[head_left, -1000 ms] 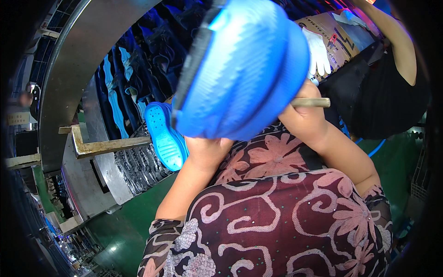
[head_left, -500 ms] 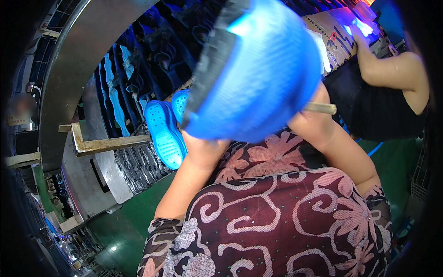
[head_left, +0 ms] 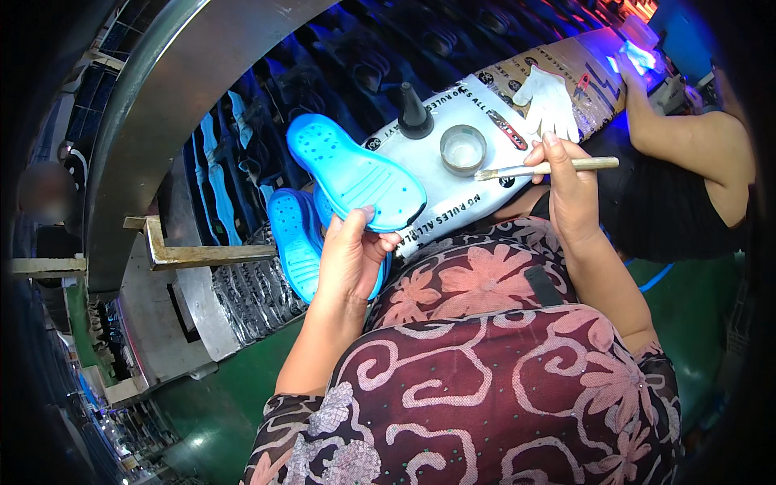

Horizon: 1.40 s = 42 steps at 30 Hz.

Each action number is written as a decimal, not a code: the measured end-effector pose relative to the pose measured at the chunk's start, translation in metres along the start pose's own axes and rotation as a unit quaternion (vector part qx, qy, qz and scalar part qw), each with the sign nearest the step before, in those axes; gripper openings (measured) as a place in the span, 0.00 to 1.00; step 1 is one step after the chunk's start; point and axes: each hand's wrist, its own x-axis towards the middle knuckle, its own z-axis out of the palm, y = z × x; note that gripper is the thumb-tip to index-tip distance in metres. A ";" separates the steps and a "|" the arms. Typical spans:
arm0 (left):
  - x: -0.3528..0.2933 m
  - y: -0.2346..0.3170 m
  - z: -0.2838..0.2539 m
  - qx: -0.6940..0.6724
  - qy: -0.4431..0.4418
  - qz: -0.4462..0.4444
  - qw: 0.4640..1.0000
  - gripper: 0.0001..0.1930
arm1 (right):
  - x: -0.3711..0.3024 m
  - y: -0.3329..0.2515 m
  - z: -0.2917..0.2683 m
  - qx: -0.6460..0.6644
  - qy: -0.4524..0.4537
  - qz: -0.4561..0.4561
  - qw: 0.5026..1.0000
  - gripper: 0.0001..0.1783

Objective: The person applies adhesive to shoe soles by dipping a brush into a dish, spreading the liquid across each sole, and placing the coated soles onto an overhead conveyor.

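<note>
My left hand grips a light-blue shoe sole by one end, thumb on top and fingers curled below. Its dotted, ridged face is turned up, and black shows along its edge near my fingers. More blue soles lie behind and below my left hand, partly covered. My right hand pinches a flat brush with a pale wooden handle. The bristle tip is beside a small round cup with pale contents. A black cone-shaped bottle stands upright left of the cup.
White printed wrapping covers the surface under the cup. A white glove lies on brown cardboard. At the right, another person's arm reaches toward a bright blue-violet light. A curved metal frame and wooden bar are at left.
The blue sole has come down and left, away from close up, uncovering the cup, bottle and wrapping. My right hand has come away from it with the brush.
</note>
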 end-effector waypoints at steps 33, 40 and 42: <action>0.075 0.114 0.341 -0.150 -0.344 0.087 0.923 0.27 | 0.007 0.036 -0.068 0.036 0.066 0.082 0.994 0.20; 0.078 0.044 0.086 0.289 -0.164 0.098 0.938 0.19 | 0.009 0.042 -0.061 0.055 0.045 0.111 0.991 0.19; 0.054 0.035 0.005 0.376 -0.050 0.126 0.917 0.15 | 0.009 0.044 -0.050 0.060 0.031 0.119 0.991 0.19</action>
